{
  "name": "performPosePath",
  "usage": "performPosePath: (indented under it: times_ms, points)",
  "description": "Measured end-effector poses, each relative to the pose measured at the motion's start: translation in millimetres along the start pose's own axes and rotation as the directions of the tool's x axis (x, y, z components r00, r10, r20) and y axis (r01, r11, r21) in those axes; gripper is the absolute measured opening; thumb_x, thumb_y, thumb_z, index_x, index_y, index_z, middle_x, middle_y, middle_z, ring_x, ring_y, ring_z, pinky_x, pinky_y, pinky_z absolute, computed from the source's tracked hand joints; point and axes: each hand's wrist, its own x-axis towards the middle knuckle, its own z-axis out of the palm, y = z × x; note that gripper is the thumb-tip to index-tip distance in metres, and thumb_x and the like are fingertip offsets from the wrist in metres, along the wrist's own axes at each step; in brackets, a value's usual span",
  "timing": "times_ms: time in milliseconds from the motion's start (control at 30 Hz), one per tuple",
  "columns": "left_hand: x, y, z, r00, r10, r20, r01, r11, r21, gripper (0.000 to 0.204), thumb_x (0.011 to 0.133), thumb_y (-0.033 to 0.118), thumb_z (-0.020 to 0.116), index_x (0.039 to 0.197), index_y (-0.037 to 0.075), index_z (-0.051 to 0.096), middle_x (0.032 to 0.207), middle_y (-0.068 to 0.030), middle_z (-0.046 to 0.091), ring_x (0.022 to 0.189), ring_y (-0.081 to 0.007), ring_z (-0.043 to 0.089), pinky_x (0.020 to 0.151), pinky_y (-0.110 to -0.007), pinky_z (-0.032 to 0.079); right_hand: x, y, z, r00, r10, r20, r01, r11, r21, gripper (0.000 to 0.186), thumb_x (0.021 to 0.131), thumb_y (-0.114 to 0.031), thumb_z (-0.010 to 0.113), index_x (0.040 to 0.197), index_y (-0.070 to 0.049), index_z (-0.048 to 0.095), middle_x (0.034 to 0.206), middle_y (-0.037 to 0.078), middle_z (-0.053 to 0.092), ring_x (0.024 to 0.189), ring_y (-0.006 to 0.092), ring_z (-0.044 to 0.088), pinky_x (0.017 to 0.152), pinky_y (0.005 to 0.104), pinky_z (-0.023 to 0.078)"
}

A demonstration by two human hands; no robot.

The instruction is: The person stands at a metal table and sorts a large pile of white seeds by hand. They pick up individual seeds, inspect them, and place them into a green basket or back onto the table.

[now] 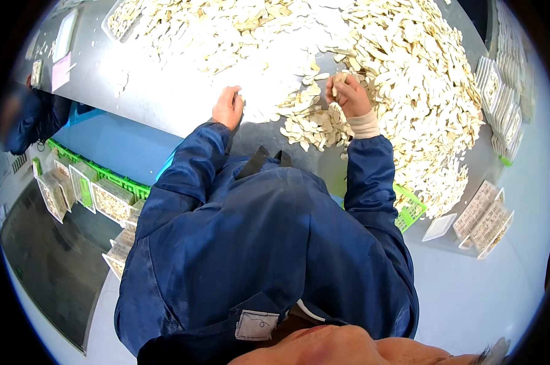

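Pale, cream-coloured dried slices (pixel 421 91) cover much of the metal table (pixel 159 103) in a large heap on the right, spreading along the far side. My right hand (pixel 351 99), with a beige cuff at its wrist, is closed on a dried slice (pixel 339 80) at the heap's left edge. Just below and left of it lies a smaller pile of slices (pixel 314 125). My left hand (pixel 228 108) rests over the table near its front edge, fingers curled inward. Strong glare washes out the slices beside it, so what its fingertips hold cannot be made out.
Clear plastic boxes of slices (pixel 112 201) stand by a green crate (pixel 98 170) at the left. A green basket (pixel 410 210) sits under the heap's near edge. Stacked trays (pixel 500 103) and white baskets (pixel 483 219) are at the right. Another person's sleeve (pixel 43 115) shows far left.
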Motion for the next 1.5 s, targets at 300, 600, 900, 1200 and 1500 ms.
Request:
performPosePath:
  times_ms: [300,600,900,1200,1500]
  points:
    - [2.5,-2.3,0.0,1.000,0.016,0.024,-0.017,1.000,0.027,0.021,0.087,0.012,0.054,0.107,0.005,0.057,0.090,-0.0116,0.057,0.077,-0.0250,0.058,0.071,-0.033,0.048,52.9,-0.9,34.5,0.993,-0.110,0.033,0.113,0.886,-0.450,0.019,0.085,-0.025,0.061,0.092,-0.008,0.059,0.072,0.006,0.061,0.066,0.0170,0.059,0.062,0.0308,0.048]
    - [2.2,-3.3,0.0,0.999,0.040,0.007,-0.041,0.998,0.039,0.020,0.086,0.011,0.055,0.106,0.006,0.057,0.088,-0.0112,0.057,0.073,-0.0239,0.057,0.068,-0.032,0.048,80.3,41.5,68.8,0.995,0.079,0.057,0.047,0.119,-0.992,0.033,0.083,-0.027,0.059,0.113,-0.014,0.053,0.094,0.014,0.066,0.090,0.0319,0.064,0.078,0.0422,0.049]
    - [7.2,-3.4,1.5,0.999,-0.050,0.014,0.051,0.994,-0.093,0.023,0.087,0.011,0.055,0.108,0.004,0.058,0.088,-0.0113,0.057,0.073,-0.0209,0.057,0.068,-0.030,0.048,62.4,33.9,42.0,1.000,-0.009,-0.015,-0.003,0.768,-0.641,0.023,0.087,-0.028,0.056,0.095,-0.006,0.055,0.081,0.011,0.065,0.065,0.0198,0.062,0.061,0.0331,0.050]
    - [67.7,73.9,7.0,0.985,0.063,0.158,-0.096,0.972,0.212,0.038,0.086,0.021,0.055,0.121,0.008,0.049,0.102,-0.0168,0.056,0.093,-0.0356,0.057,0.079,-0.042,0.048,-24.6,14.6,22.4,0.997,-0.031,0.077,0.010,0.966,0.258,0.016,0.089,-0.021,0.050,0.091,-0.005,0.052,0.080,0.012,0.061,0.052,0.0140,0.049,0.047,0.0240,0.040]
    - [92.6,60.6,17.2,0.949,0.153,0.277,-0.253,0.891,0.377,0.029,0.083,0.021,0.057,0.108,0.006,0.050,0.097,-0.0169,0.055,0.085,-0.0358,0.059,0.070,-0.044,0.050,-37.2,48.8,2.6,0.951,0.310,0.000,-0.308,0.946,-0.098,0.018,0.088,-0.017,0.056,0.103,-0.007,0.060,0.068,0.000,0.058,0.051,0.0054,0.048,0.043,0.0192,0.036]
